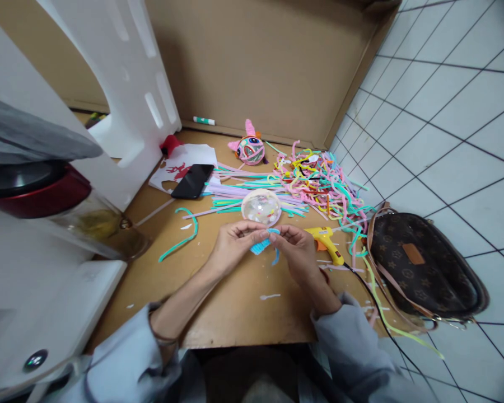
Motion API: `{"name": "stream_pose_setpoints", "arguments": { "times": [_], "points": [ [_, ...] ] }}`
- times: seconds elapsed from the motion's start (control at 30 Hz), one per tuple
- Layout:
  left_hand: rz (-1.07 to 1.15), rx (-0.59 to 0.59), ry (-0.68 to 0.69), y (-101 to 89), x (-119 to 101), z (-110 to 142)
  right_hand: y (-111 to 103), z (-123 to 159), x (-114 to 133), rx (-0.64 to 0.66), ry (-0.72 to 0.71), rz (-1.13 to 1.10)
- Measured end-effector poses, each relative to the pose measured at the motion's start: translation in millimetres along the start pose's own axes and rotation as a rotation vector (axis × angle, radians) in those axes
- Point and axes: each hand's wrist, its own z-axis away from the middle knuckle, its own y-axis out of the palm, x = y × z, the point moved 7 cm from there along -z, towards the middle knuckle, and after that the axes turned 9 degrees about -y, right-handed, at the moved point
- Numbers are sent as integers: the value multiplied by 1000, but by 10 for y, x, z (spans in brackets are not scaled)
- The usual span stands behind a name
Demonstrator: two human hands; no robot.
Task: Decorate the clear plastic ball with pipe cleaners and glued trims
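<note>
Both my hands meet over the middle of the brown table, pinching a small light-blue piece of pipe cleaner point(261, 246) between them. My left hand point(237, 240) grips its left side with thumb and fingers. At its right end, my right hand point(294, 249) has fingertips closed on it, and a short blue tail hangs below. Just beyond my fingers sits a clear round ball point(261, 207) with a pale rim and coloured specks. Right of my right hand lies a yellow hot glue gun point(328, 245), its black cord running toward me.
Straight pipe cleaners point(235, 193) and a tangled coloured heap point(319, 182) lie behind the ball. A decorated pink ball point(250, 148), a phone point(194, 181) and a marker point(204, 120) are farther back. A brown handbag point(424, 266) stands right; a glass bottle point(96, 224) left.
</note>
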Motion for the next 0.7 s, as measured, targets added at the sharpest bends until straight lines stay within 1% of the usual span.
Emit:
{"name": "stream_pose_setpoints", "arguments": {
  "times": [0.17,0.3,0.43,0.57,0.7],
  "points": [
    [-52,4,36,6,-28,11,-6,22,-8,-38,-16,26],
    [-81,23,59,24,-47,19,6,27,-2,-21,-35,58],
    [-99,38,108,27,-69,32,13,32,-10,-5,3,34],
    [-118,4,165,-11,-91,37,-2,25,-14,26,31,55],
    [-143,-30,174,-35,-89,29,-32,18,-15,25,41,115]
  ]
}}
